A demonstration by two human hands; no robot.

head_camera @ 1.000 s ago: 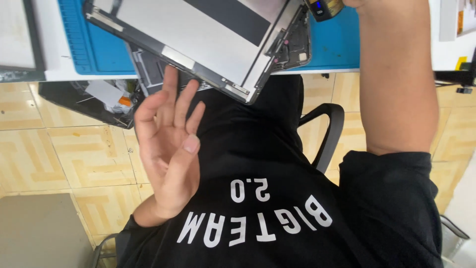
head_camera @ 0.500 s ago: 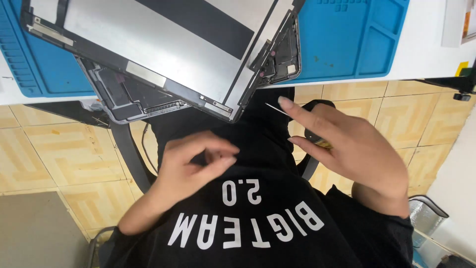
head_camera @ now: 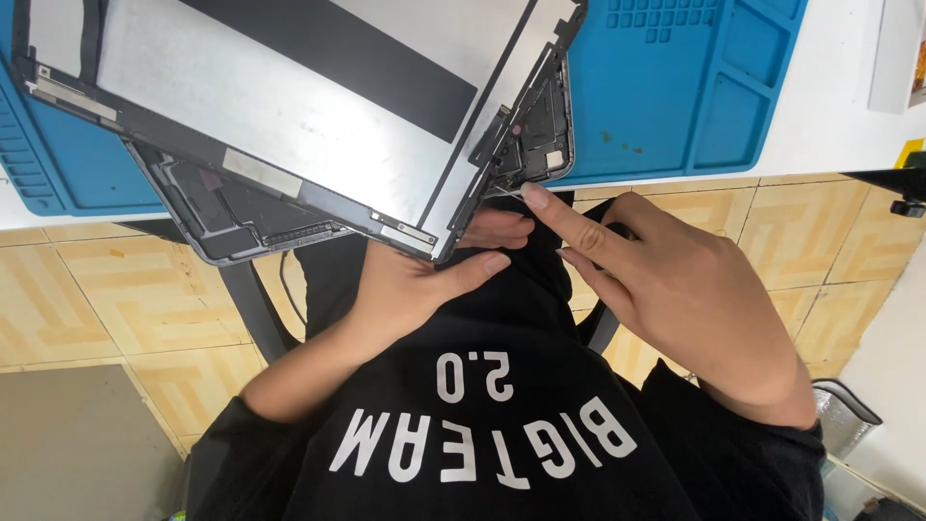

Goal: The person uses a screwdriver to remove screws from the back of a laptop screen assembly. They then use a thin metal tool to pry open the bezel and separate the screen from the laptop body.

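Note:
An opened tablet lies over the table's front edge. Its screen panel (head_camera: 289, 116), silver-backed with a black strip, is lifted off the dark body (head_camera: 224, 210). My left hand (head_camera: 424, 275) grips the panel's lower corner from beneath, thumb stretched along my black shirt. My right hand (head_camera: 675, 289) pinches a thin metal tool (head_camera: 502, 191), forefinger extended. The tool's tip touches the exposed parts at the body's right corner (head_camera: 542, 135).
A blue work mat (head_camera: 694, 87) with moulded compartments covers the white table (head_camera: 839, 125). Below the table edge are a yellow tiled floor (head_camera: 106, 309) and black chair parts (head_camera: 253, 314). A black clamp (head_camera: 907, 198) sits at the right edge.
My left hand rose from my lap, where it was open, and took the panel's corner. My right hand came down from the table with the thin tool to the tablet's corner.

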